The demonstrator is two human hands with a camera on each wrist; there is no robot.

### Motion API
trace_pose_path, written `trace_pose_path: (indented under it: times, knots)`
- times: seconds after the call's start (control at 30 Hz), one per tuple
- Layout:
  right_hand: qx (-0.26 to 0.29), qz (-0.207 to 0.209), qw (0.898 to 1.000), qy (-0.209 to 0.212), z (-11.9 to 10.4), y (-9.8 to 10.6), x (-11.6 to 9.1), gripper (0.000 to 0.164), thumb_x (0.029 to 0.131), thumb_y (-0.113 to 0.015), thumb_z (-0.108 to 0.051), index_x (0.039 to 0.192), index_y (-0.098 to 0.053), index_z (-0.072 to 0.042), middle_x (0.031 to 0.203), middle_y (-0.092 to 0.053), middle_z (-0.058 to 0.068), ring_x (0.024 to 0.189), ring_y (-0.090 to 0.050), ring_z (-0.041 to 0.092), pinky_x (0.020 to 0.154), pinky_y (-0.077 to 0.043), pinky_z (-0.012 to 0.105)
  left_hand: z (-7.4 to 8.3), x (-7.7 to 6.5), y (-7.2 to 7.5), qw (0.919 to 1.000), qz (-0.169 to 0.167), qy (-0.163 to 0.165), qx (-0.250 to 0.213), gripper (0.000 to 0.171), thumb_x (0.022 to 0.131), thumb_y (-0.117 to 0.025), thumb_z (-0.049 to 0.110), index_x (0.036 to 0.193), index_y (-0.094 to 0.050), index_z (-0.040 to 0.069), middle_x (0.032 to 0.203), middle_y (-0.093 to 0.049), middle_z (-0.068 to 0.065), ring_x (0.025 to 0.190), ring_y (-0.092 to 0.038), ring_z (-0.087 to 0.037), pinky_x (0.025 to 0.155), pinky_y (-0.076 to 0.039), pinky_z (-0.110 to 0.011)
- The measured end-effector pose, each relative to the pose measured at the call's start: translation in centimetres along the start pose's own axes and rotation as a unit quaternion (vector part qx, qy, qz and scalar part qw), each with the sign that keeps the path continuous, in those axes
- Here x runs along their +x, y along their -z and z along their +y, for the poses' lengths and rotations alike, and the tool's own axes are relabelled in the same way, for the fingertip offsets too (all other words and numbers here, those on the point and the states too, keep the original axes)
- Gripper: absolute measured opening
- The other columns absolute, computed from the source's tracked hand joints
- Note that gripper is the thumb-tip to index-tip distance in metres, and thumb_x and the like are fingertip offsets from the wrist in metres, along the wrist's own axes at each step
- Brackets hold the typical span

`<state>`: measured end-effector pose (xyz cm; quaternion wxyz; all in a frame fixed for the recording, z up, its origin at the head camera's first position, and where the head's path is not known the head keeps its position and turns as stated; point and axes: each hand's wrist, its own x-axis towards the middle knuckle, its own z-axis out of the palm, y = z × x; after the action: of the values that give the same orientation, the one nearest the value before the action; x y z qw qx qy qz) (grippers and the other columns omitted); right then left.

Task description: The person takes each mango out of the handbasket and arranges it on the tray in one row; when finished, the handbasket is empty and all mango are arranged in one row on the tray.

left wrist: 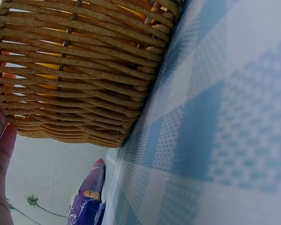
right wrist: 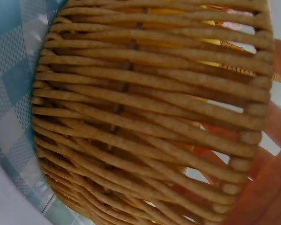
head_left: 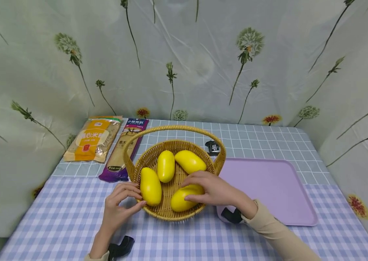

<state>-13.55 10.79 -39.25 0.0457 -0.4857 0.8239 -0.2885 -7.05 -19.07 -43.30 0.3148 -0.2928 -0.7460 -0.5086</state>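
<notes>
Head | left hand [head_left: 118, 204] pinches round woven basket [head_left: 174, 218] | right hand [head_left: 212, 189] grips smooth, oblong yellow mango [head_left: 180, 203]

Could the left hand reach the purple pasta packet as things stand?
Probably yes: the purple pasta packet's near end lies just beyond the left hand, nothing visible between them, though that hand touches the basket.

In the head view, my right hand [head_left: 205, 187] covered part of the lower-right mango [head_left: 181, 200]; my right sleeve [head_left: 276, 232] was cut off by the bottom edge. Print on the small black packet [head_left: 213, 147], right of centre, was too small to read. At the left wrist view's left edge, my left hand [left wrist: 0, 164] was cut off; the purple packet [left wrist: 85, 208] ran out at the bottom. In the right wrist view, my right hand was blurred, partly behind the basket [right wrist: 145, 103].
</notes>
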Motion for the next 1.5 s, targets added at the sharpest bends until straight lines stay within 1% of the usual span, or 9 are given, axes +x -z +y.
trace_pose_path:
  times: [0.17,0.27,0.4,0.53,0.8,1.0,1.3,1.37,1.5]
  knots:
    - [-0.002,-0.05,0.999,-0.012,0.3,-0.2,0.4,0.033,0.09,-0.064,-0.038,0.117,-0.066,-0.019,0.121,-0.059,-0.004,0.114,-0.051,0.012,0.1,-0.04,0.033,0.0,-0.2,0.1,1.0,-0.001,0.005,0.002,0.02,0.071,-0.084,0.011,0.073,-0.066,0.003,0.081,-0.063,-0.014,0.087,-0.056,-0.032,0.093,-0.043,-0.026]
    - [-0.014,-0.063,0.998,-0.013,0.5,-0.4,0.5,0.034,0.089,-0.067,-0.036,0.119,-0.066,-0.021,0.121,-0.059,-0.003,0.114,-0.051,0.013,0.099,-0.04,0.035,0.1,-0.3,0.2,1.0,-0.001,0.004,0.001,0.019,0.072,-0.083,0.012,0.073,-0.066,0.003,0.081,-0.063,-0.014,0.088,-0.056,-0.031,0.093,-0.043,-0.026]
    - [-0.019,-0.07,0.997,-0.022,0.6,-0.4,0.8,0.037,0.089,-0.067,-0.035,0.122,-0.064,-0.02,0.119,-0.059,-0.006,0.112,-0.052,0.011,0.098,-0.041,0.032,0.0,-0.2,0.1,1.0,0.0,0.0,-0.004,0.019,0.072,-0.083,0.01,0.074,-0.066,0.003,0.082,-0.063,-0.013,0.089,-0.057,-0.031,0.092,-0.043,-0.027]
    - [-0.002,-0.075,0.996,-0.048,0.8,-0.4,1.2,0.038,0.09,-0.065,-0.036,0.124,-0.062,-0.019,0.118,-0.06,-0.008,0.109,-0.053,0.007,0.095,-0.043,0.027,-0.1,0.0,0.0,1.0,-0.001,-0.002,-0.005,0.018,0.072,-0.083,0.01,0.074,-0.066,0.003,0.082,-0.063,-0.013,0.089,-0.057,-0.031,0.092,-0.043,-0.028]
    - [0.035,-0.089,0.992,-0.086,1.1,-0.1,1.8,0.044,0.089,-0.064,-0.04,0.126,-0.061,-0.016,0.121,-0.06,-0.007,0.108,-0.055,0.007,0.093,-0.045,0.029,-0.2,0.2,-0.1,1.0,-0.005,0.002,0.003,0.019,0.071,-0.083,0.009,0.074,-0.066,0.003,0.082,-0.063,-0.013,0.089,-0.056,-0.033,0.092,-0.043,-0.027]
    - [0.051,-0.1,0.988,-0.103,1.4,-0.3,2.1,0.046,0.084,-0.068,-0.045,0.122,-0.062,-0.019,0.113,-0.063,-0.01,0.09,-0.056,0.004,0.081,-0.047,0.026,0.0,0.0,0.0,0.9999,-0.003,0.004,0.009,0.019,0.072,-0.083,0.011,0.073,-0.065,0.003,0.082,-0.062,-0.013,0.089,-0.056,-0.032,0.092,-0.043,-0.026]
    - [0.035,-0.08,0.991,-0.101,1.2,-0.6,2.2,0.045,0.081,-0.07,-0.049,0.118,-0.064,-0.022,0.102,-0.064,-0.012,0.083,-0.056,0.005,0.074,-0.047,0.025,0.2,0.0,0.1,0.9999,-0.005,0.006,0.013,0.019,0.071,-0.083,0.009,0.074,-0.065,0.003,0.082,-0.063,-0.013,0.089,-0.056,-0.032,0.092,-0.043,-0.025]
    - [0.042,-0.069,0.991,-0.104,1.3,-0.7,2.1,0.045,0.082,-0.069,-0.05,0.118,-0.063,-0.024,0.103,-0.063,-0.014,0.083,-0.054,0.005,0.073,-0.047,0.025,0.2,0.0,0.1,0.9999,-0.005,0.005,0.012,0.019,0.071,-0.083,0.009,0.074,-0.065,0.003,0.082,-0.063,-0.013,0.089,-0.056,-0.032,0.092,-0.043,-0.026]
    - [0.074,-0.045,0.989,-0.119,1.3,-0.6,2.0,0.045,0.081,-0.069,-0.051,0.118,-0.063,-0.026,0.105,-0.063,-0.016,0.089,-0.056,0.003,0.077,-0.048,0.026,0.2,0.0,0.0,0.9999,-0.005,0.004,0.011,0.018,0.07,-0.083,0.007,0.074,-0.065,0.003,0.082,-0.063,-0.012,0.089,-0.056,-0.032,0.092,-0.043,-0.026]
